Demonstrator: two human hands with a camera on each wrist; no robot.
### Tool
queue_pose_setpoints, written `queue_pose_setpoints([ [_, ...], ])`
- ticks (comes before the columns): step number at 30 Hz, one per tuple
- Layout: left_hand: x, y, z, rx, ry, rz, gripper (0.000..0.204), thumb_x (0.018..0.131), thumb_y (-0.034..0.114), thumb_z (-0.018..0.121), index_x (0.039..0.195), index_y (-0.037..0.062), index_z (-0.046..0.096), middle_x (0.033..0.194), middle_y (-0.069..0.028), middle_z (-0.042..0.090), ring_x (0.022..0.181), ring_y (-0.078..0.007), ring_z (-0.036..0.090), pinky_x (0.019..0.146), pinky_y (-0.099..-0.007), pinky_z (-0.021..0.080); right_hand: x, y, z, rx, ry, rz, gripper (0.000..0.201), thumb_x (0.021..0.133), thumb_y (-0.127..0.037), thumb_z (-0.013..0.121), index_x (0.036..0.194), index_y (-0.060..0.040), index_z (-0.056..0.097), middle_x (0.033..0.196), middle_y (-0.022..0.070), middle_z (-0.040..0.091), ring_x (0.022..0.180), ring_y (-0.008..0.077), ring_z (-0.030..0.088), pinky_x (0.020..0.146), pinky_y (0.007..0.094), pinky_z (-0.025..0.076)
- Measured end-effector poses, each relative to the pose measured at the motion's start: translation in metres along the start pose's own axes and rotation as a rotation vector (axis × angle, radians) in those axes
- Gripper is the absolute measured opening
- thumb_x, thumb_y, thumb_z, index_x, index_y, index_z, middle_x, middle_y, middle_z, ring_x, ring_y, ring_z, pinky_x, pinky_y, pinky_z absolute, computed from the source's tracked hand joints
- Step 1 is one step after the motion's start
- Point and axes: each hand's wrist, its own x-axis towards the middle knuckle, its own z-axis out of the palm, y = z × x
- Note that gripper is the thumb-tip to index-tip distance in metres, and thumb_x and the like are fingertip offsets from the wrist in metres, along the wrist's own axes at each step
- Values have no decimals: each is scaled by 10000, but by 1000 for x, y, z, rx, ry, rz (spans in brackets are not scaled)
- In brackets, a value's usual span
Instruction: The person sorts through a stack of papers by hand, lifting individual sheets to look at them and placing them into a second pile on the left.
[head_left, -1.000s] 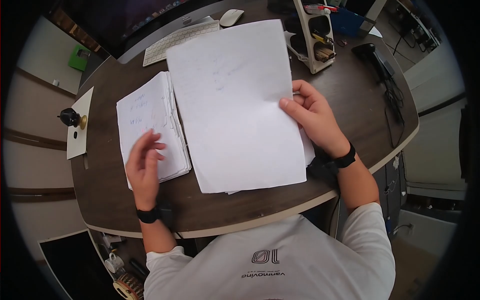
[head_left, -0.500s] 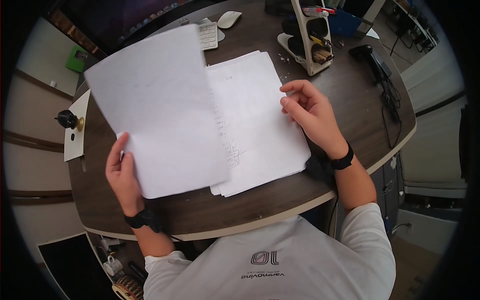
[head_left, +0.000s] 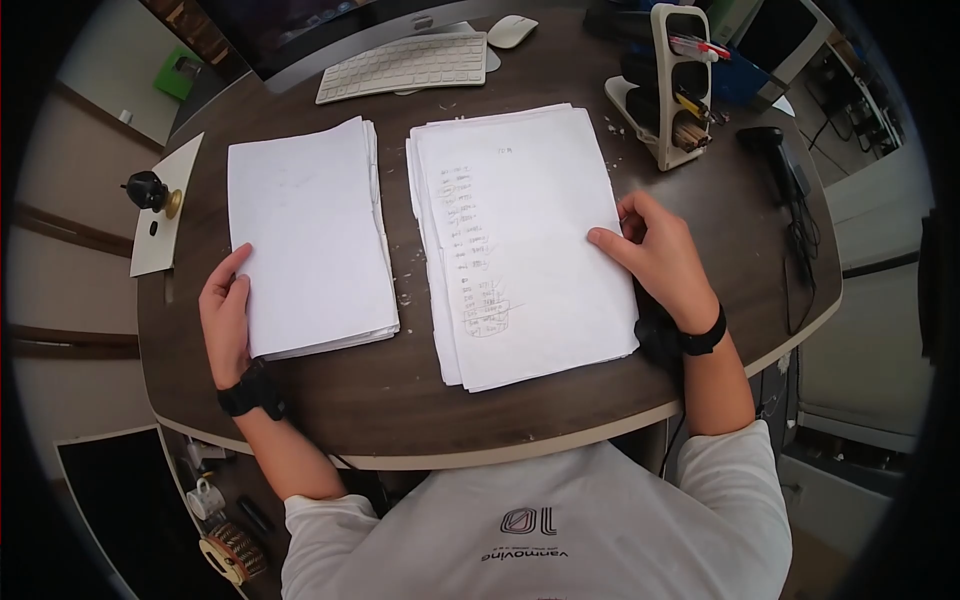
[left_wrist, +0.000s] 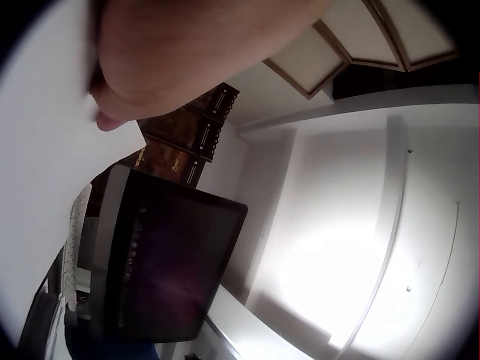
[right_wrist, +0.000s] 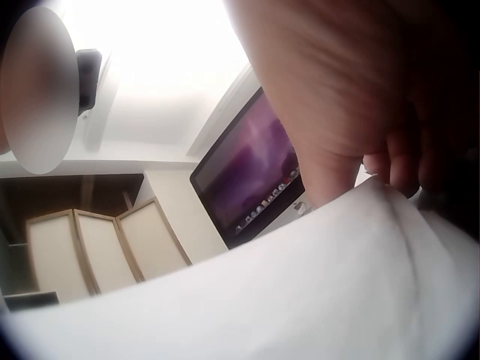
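Observation:
Two stacks of white paper lie side by side on the desk. My left hand (head_left: pixel 225 305) is at the left edge of the left paper stack (head_left: pixel 315 240), thumb and forefinger fairly straight and touching its top sheet. Handwritten lines run down the top sheet of the right paper stack (head_left: pixel 560 250). My right hand (head_left: pixel 668 255) pinches that sheet's right edge, the thumb on top. In the right wrist view the sheet (right_wrist: pixel 247 292) bends up near the curled fingers. The left wrist view shows part of the left hand (left_wrist: pixel 187 52) against white paper (left_wrist: pixel 37 142).
Behind the papers are a keyboard (head_left: pixel 405 68), a mouse (head_left: pixel 511 31) and a monitor (head_left: pixel 350 35). A pen holder (head_left: pixel 665 110) stands at the back right, near a black corded device (head_left: pixel 775 165). A black knob-like object (head_left: pixel 148 190) sits at the left edge.
The left hand carried a sheet leftward from the right stack and laid it on the left stack, covering its writing. The right hand let that sheet go and now pinches the one beneath.

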Motion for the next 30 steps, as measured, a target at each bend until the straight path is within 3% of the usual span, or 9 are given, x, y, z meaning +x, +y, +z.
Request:
queue_pose_setpoints([
  [4,4,-9,-6,40,-33,-4,402,985,-9,493,1359,-28,641,1262,-116,680,1054,-125,625,935,-250,492,-1,-6,-1,-8,2,25,408,829,-297,851,1042,-2,666,758,78,629,681,188,602,634,334,491],
  [10,5,-11,-9,117,-41,-11,392,975,-11,504,1333,-13,662,1168,-92,690,970,-105,614,879,-234,493,-4,-7,0,-64,41,-15,476,830,-296,851,1157,-8,660,808,91,648,697,216,620,660,355,520],
  [12,3,-10,-6,162,-24,29,385,958,-17,513,1306,-19,679,1090,-73,689,871,-83,581,803,-217,474,-5,-9,1,-66,59,-32,472,830,-281,849,1168,-13,659,822,94,645,703,219,616,666,356,523],
  [16,6,-14,-10,242,-39,19,388,955,-8,536,1319,-11,669,1119,-69,689,923,-93,585,847,-232,480,-7,-13,-1,-73,109,-115,395,841,-206,831,1149,-27,661,851,98,631,720,207,603,675,340,520],
  [19,9,-24,-10,295,8,131,374,938,-6,566,1288,19,698,1088,-57,690,897,-107,586,819,-247,484,-5,-11,-1,22,86,-138,276,857,-139,798,1066,-17,666,841,92,621,722,189,593,675,319,510],
  [21,8,-25,-10,515,81,257,349,939,24,611,1270,60,714,1140,-67,684,925,-139,602,834,-274,501,-4,-5,3,51,90,-147,231,865,-122,782,1026,-6,662,842,91,621,721,182,591,675,314,507],
  [25,5,-16,5,569,188,370,309,947,63,645,1245,85,727,1191,-76,672,964,-160,614,834,-289,511,-3,-2,6,124,122,-145,163,885,-102,748,959,13,659,836,87,619,719,172,584,671,306,500],
  [27,-3,-2,21,528,294,454,266,957,63,652,1210,63,734,1145,-74,683,929,-156,631,764,-282,512,-3,-3,6,121,115,-136,172,889,-115,750,963,12,659,832,88,615,718,172,578,669,310,497],
  [30,-26,24,52,420,184,495,226,978,50,638,1185,8,721,1151,-98,689,956,-174,645,814,-291,519,-3,-6,5,83,101,-114,194,892,-140,755,966,11,660,823,88,605,714,175,566,667,320,491],
])
